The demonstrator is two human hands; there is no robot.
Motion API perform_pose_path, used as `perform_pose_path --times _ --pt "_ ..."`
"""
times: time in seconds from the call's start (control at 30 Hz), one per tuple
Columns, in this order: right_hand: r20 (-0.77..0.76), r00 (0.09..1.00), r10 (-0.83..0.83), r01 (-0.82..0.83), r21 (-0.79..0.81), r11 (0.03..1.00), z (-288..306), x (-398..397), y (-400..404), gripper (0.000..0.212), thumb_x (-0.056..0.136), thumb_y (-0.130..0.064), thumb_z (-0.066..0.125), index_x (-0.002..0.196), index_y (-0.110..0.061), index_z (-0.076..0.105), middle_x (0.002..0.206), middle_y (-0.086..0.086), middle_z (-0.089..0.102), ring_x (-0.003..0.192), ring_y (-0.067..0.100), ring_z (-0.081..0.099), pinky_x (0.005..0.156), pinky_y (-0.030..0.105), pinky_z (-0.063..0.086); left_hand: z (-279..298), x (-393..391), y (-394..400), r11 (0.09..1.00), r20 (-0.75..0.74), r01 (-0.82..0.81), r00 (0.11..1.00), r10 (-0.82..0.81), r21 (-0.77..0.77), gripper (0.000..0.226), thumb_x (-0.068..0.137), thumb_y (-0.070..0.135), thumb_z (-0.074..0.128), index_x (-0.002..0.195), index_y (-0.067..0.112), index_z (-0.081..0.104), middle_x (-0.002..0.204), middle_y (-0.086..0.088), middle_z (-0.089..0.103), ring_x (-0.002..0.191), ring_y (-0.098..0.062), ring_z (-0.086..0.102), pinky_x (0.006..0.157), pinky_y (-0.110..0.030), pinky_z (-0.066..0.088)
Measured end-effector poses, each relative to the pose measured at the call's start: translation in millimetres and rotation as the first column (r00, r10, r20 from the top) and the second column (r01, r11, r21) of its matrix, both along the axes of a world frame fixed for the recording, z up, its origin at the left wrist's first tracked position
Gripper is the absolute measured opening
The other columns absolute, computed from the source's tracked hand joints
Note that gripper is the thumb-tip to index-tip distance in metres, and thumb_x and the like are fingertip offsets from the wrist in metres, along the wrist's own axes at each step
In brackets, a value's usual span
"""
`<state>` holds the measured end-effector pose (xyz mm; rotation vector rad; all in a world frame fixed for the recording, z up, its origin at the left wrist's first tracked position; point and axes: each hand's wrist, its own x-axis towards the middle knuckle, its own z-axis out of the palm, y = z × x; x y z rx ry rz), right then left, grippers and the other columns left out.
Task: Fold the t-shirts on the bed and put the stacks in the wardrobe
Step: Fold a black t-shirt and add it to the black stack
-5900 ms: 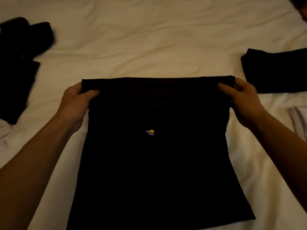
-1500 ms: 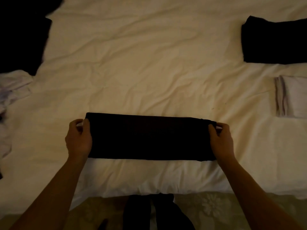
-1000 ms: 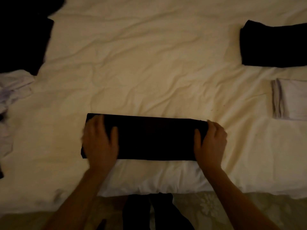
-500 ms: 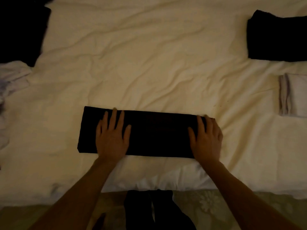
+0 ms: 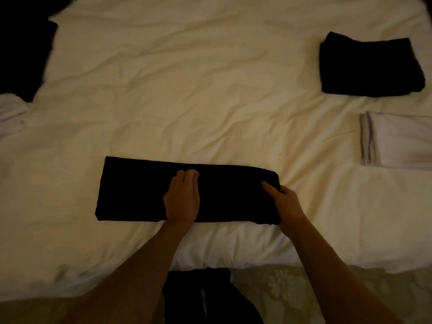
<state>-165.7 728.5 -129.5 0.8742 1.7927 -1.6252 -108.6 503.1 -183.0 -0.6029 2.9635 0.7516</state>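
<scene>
The black shirt (image 5: 145,190) lies as a long band across the near edge of the bed (image 5: 210,90), folded lengthwise, its ends pointing left and right. My left hand (image 5: 182,197) rests flat on its middle, fingers together and straight, pressing down to mark the fold line. My right hand (image 5: 284,202) pinches the right end, thumb on top and fingers tucked under the edge.

The cloth is soft, light and limp; it has no stiffness of its own, so I judge it will sag and slide apart if I lift it by one corner. Best to take the whole end, all layers together, and carry it over my left hand toward the left end, keeping the edges lined up. The sheet beneath is wrinkled and may drag with it.

A black stack (image 5: 369,66) and a white stack (image 5: 402,141) sit well apart to the right; unfolded clothes (image 5: 21,57) lie at far left.
</scene>
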Motion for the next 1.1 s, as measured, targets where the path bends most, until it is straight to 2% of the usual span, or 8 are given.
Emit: perform_pose_path --times 0.1,0.3,0.4,0.5,0.57,0.8,0.93,1.1 --pt "-0.095 0.995 0.004 -0.01 -0.059 0.998 21 4 -2 0.03 0.091 -0.022 0.067 0.118 -0.01 0.064 0.104 0.012 0.073 0.089 0.027 0.073 0.077 0.043 0.061 -1 2 -5 0.998 0.069 0.059 0.996 -0.057 -0.027 0.024 0.101 0.026 0.045 0.12 0.016 0.058 0.107 -0.009 0.057 0.093 -0.029 0.06 0.058 -0.04 0.05" --pt "-0.217 0.975 0.042 -0.097 -0.25 0.963 82 15 -57 0.027 0.092 -0.017 0.065 0.119 -0.019 0.062 0.103 0.007 0.074 0.094 0.024 0.073 0.079 0.038 0.06 10 -12 3 0.989 0.35 0.14 0.93 -0.115 -0.048 0.068 0.097 0.022 0.055 0.155 0.019 0.02 0.139 -0.01 0.039 0.122 -0.029 0.045 0.065 -0.035 0.044" --pt "-0.215 0.971 0.108 -0.171 -0.302 0.938 93 21 -103 0.024 0.092 -0.014 0.066 0.115 -0.011 0.06 0.101 0.013 0.073 0.091 0.029 0.072 0.077 0.04 0.061 19 -8 -3 0.947 0.37 -0.059 0.927 -0.066 0.317 0.064 0.092 0.045 0.05 0.149 0.022 0.034 0.14 -0.01 0.044 0.126 -0.031 0.047 0.087 -0.042 0.052" --pt "-0.21 0.962 0.173 -0.226 -0.26 0.939 83 29 -157 0.022 0.088 -0.013 0.071 0.108 -0.007 0.061 0.094 0.012 0.072 0.085 0.025 0.072 0.074 0.033 0.06 50 -4 -22 0.107 0.462 -0.497 0.853 0.242 0.861 0.032 0.101 0.042 0.038 0.098 0.021 0.062 0.095 -0.003 0.068 0.087 -0.021 0.067 0.076 -0.032 0.058" --pt "-0.192 0.962 0.192 -0.231 -0.208 0.95 68 34 -193 0.022 0.087 -0.016 0.072 0.105 -0.008 0.062 0.092 0.007 0.07 0.084 0.02 0.071 0.073 0.029 0.059 53 0 -53 -0.034 0.462 -0.471 0.847 0.262 0.882 0.032 0.105 0.032 0.039 0.091 0.017 0.064 0.082 -0.004 0.071 0.072 -0.018 0.07 0.063 -0.028 0.056" --pt "-0.163 0.853 0.496 -0.481 0.124 0.868 25 55 -293 0.032 0.091 -0.023 0.067 0.117 -0.01 0.053 0.106 0.006 0.064 0.095 0.021 0.065 0.083 0.033 0.056 62 32 -164 0.246 0.376 -0.442 0.886 0.272 0.863 0.036 0.098 0.055 0.044 0.112 0.032 0.068 0.108 0.004 0.073 0.097 -0.014 0.07 0.08 -0.027 0.052" --pt "-0.156 0.715 0.682 -0.628 0.285 0.724 19 66 -297 0.024 0.097 -0.011 0.053 0.12 -0.007 0.06 0.111 0.008 0.066 0.098 0.019 0.064 0.083 0.023 0.051 55 30 -173 0.894 0.278 -0.269 0.945 0.173 0.359 0.056 0.096 0.058 0.047 0.136 0.019 0.05 0.124 -0.003 0.06 0.112 -0.026 0.061 0.083 -0.03 0.049" --pt "-0.335 0.767 0.547 -0.268 0.607 0.748 13 80 -251 0.018 0.096 -0.016 0.058 0.113 -0.013 0.065 0.1 0.001 0.063 0.092 0.013 0.061 0.08 0.028 0.05 39 43 -178 0.906 0.301 -0.18 0.952 0.062 0.382 0.067 0.097 0.046 0.052 0.154 0.021 0.026 0.147 -0.008 0.048 0.126 -0.032 0.053 0.101 -0.047 0.046"
